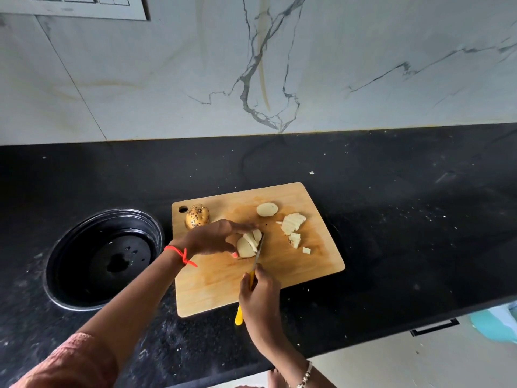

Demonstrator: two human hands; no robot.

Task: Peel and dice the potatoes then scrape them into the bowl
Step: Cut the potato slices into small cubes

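A wooden cutting board [223, 287] lies on the black counter. My left hand [212, 236] holds a peeled, partly sliced potato [247, 245] at the board's middle, fingers arched over it. My right hand [260, 295] grips a yellow-handled knife [257, 256], its blade standing against the potato's right side. An unpeeled spotted potato [197, 216] rests at the board's far left corner. A peeled potato half [267, 209] lies near the far edge. Several cut slices and pieces [293, 228] sit to the right. A black bowl [70, 264] stands left of the board.
The black speckled counter [405, 219] stretches to the right, bearing small crumbs. A marble wall [279, 65] rises behind it. The counter's front edge runs at lower right, with a drawer handle [435, 327] and a turquoise object [495, 323] below.
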